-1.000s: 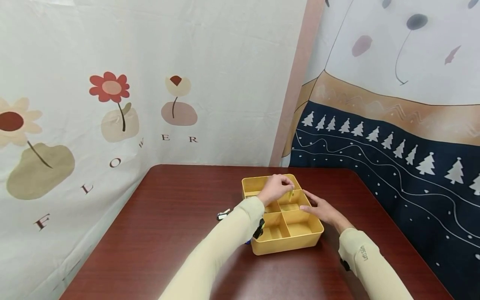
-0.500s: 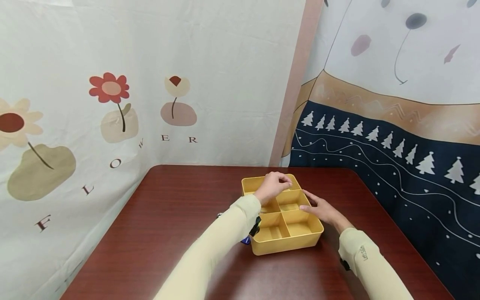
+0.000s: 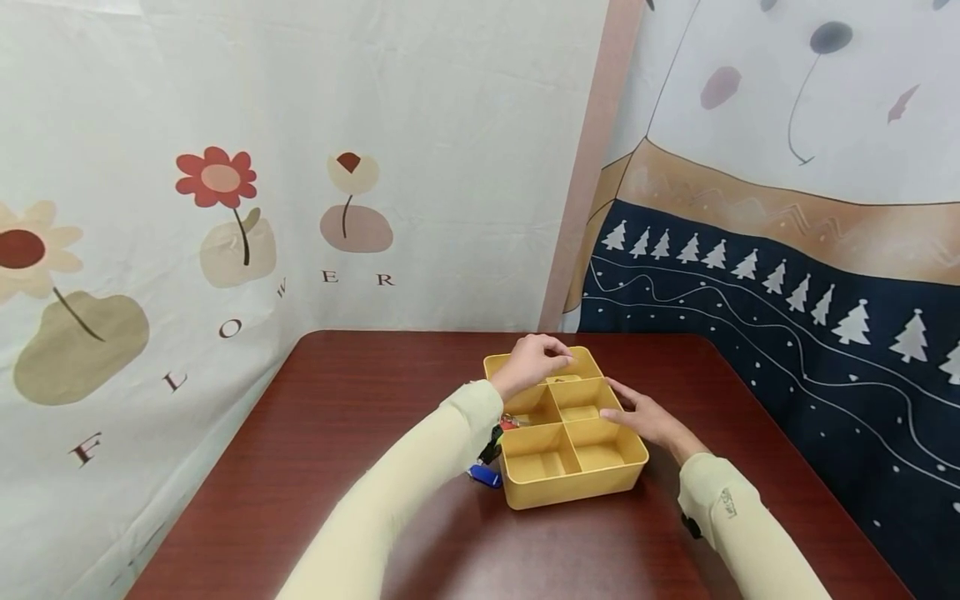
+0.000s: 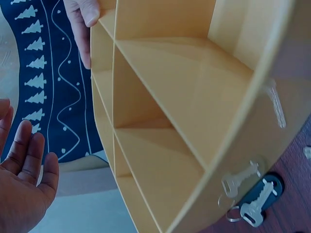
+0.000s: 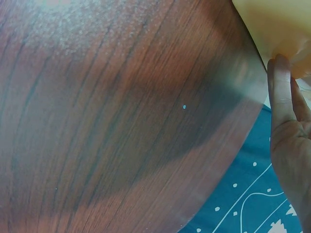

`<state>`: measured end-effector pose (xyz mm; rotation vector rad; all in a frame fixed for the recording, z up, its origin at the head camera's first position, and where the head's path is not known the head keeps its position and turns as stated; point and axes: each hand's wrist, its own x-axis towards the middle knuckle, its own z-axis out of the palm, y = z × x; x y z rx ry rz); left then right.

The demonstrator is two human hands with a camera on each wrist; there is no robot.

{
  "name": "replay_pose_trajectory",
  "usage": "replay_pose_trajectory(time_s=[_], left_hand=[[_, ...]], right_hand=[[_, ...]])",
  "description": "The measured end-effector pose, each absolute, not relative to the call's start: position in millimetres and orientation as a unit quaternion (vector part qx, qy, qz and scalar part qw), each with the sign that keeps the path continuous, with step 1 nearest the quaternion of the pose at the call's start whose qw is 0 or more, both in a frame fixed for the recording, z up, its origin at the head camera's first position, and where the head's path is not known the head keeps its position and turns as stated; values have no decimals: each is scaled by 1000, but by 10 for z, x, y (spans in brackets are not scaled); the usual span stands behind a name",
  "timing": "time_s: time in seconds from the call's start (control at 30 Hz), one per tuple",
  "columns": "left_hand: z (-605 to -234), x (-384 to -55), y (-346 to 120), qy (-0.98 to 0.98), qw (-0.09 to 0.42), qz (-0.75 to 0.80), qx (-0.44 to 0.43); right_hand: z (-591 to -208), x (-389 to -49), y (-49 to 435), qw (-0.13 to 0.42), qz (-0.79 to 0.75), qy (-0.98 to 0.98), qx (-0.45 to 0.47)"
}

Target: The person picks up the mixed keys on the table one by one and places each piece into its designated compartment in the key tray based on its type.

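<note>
A yellow divided box (image 3: 573, 490) stands on the table. My left hand (image 3: 534, 363) hovers over its far compartment, fingers loosely bent; in the left wrist view the hand (image 4: 30, 182) has nothing between its visible fingers. A small yellowish thing (image 3: 564, 378), too small to make out, lies in that compartment. At the box's right side my right hand (image 3: 647, 418) lies with the thumb at the rim and the fingers along the outer wall. In the right wrist view its straight fingers (image 5: 282, 92) touch the wall.
Left of the box lie a blue key fob (image 3: 484, 476) and a red thing (image 3: 508, 422). The left wrist view shows a key (image 4: 257, 204) on a dark fob (image 4: 274, 185) beside the box. Beneath is a reddish-brown wooden table (image 3: 360, 433); printed curtains (image 3: 465, 167) hang behind.
A thin yellowish thing hung from my left fingers a second ago and is gone from them now. That hand has moved left and away, uncovering the blue fob. My right hand stayed put.
</note>
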<state>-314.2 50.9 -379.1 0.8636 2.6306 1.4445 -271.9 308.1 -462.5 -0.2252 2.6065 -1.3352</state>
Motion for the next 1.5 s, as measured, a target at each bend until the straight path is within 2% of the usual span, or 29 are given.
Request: replay_pose_trajectory(time_s=[0.8,1.5], left_hand=[[-3694,-3157,-60,845,4,461,269],[-3893,-3039,-700,857,13,458,235]], right_hand=[[-4631,-2723,3089,100,-468,872,-97],[-4603,-2668,3054,108,-470,872,-85]])
